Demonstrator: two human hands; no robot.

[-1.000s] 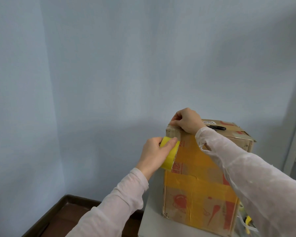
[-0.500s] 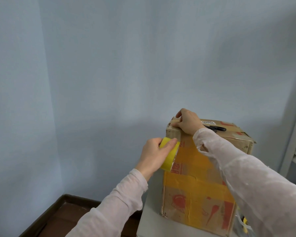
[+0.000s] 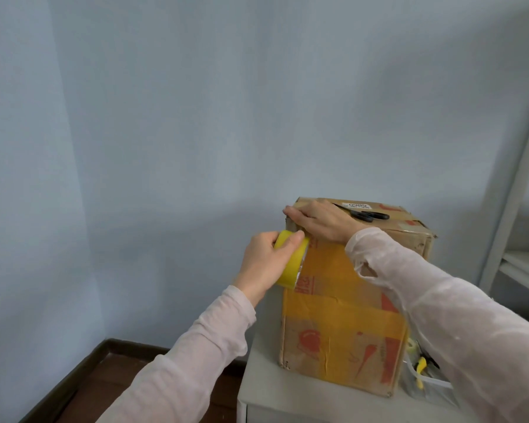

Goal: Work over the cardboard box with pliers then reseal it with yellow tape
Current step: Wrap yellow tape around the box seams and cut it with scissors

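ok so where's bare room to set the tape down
Bare table runs left of the box and in a thin strip along its front. The box top is free only at its right end, past the scissors and the right hand. Right of the box is crowded by a clear tub of bits.

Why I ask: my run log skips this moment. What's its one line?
left hand: grips yellow tape roll | right hand: presses cardboard box top corner | scissors: on box top
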